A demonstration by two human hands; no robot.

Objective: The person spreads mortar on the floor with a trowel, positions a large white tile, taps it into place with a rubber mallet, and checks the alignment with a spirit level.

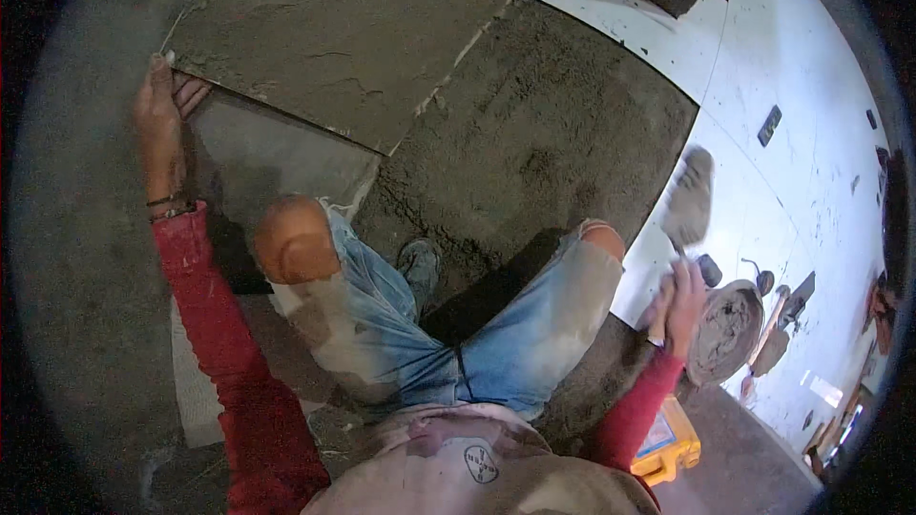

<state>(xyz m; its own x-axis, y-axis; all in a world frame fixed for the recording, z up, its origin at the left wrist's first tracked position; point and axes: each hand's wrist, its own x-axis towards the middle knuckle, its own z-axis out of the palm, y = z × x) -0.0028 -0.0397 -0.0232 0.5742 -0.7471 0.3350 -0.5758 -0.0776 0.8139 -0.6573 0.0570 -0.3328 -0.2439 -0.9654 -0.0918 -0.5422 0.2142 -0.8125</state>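
Note:
My left hand (170,113) grips the near left corner of a large tile (334,38), with the thumb at its edge and the fingers beneath. Grey mortar is spread over the tile's upper face. My right hand (679,309) is closed round the handle of a trowel (691,198), whose mortar-smeared blade is over the white tiles. To the right of that hand stands a round tub (727,332) with grey mortar in it. Between my knees and the white tiles lies a bed of rough grey mortar (544,114).
Glossy white tiles (763,191) spread along the right, with a small dark block (769,126) on them. A wooden-handled tool (769,329) lies beyond the tub. A yellow device (672,443) sits by my right forearm. Another grey tile (286,148) lies below the coated one.

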